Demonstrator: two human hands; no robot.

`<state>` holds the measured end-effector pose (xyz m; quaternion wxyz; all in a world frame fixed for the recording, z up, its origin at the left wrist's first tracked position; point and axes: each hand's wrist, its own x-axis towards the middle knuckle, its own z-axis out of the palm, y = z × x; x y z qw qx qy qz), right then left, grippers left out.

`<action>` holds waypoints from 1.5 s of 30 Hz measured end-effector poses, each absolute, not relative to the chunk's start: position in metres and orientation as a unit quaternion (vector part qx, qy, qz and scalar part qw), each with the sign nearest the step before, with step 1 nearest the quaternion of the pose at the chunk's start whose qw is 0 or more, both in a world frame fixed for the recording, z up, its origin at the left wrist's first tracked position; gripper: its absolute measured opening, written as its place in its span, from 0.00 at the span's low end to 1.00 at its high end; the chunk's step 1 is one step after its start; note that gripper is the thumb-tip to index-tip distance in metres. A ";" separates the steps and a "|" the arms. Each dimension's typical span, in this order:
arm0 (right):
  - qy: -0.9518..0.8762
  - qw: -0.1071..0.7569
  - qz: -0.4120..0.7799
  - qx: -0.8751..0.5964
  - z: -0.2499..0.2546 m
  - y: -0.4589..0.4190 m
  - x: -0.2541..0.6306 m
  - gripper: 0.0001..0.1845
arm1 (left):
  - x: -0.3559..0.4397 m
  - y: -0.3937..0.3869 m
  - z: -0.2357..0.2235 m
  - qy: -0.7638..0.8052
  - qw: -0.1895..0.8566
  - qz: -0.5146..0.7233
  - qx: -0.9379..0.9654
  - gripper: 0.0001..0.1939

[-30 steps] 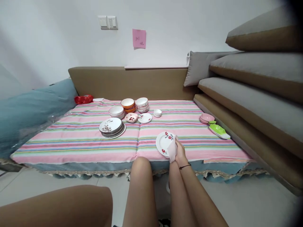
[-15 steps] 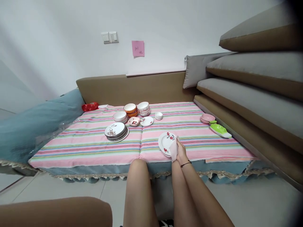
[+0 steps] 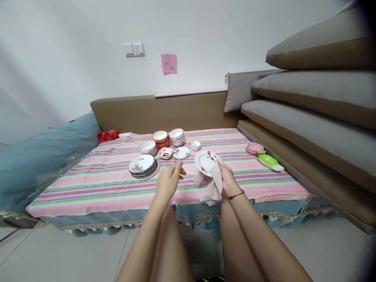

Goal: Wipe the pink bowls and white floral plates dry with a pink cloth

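My right hand [image 3: 228, 180] grips the right edge of a white plate [image 3: 202, 161] with red flowers. A pale pink cloth [image 3: 214, 186] lies between my fingers and the rim and hangs below the plate, which is raised and tilted. To the left of it, my left hand [image 3: 170, 177] is in the air with nothing in it, thumb and fingers apart. Just beyond that hand stands a stack of dark-rimmed plates [image 3: 143, 164] with a floral print.
Farther back on the striped cloth [image 3: 100, 180] are white bowls [image 3: 177, 135], orange bowls [image 3: 160, 137], a square dish [image 3: 165, 153], a small plate [image 3: 181, 152] and tiny dishes [image 3: 196, 145]. Pink bowls [image 3: 254, 147] and a green leaf-shaped dish [image 3: 269, 162] sit at the right, beside stacked cushions [image 3: 305, 117].
My left hand has come into view from below. My right hand has lifted the flowered plate, and the pink cloth now hangs down more loosely. The view has shifted slightly.
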<state>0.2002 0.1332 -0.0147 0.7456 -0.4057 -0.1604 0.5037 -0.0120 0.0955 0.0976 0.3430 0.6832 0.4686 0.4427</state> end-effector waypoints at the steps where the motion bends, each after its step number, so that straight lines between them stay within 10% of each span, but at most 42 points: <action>1: -0.180 0.737 0.516 -0.398 -0.006 0.135 0.200 0.22 | -0.004 0.103 0.082 0.477 0.374 0.425 0.673 0.23; 6: -0.211 0.737 0.503 -0.399 0.018 0.146 0.195 0.23 | 0.034 0.131 0.043 0.409 0.602 0.375 0.574 0.27; 29: -0.416 0.589 0.477 -0.503 -0.013 0.160 0.183 0.23 | 0.024 0.178 0.008 0.470 0.652 0.380 0.458 0.27; 45: -0.351 0.658 0.389 -0.541 -0.022 0.163 0.181 0.20 | 0.045 0.167 -0.015 0.498 0.448 0.503 0.547 0.37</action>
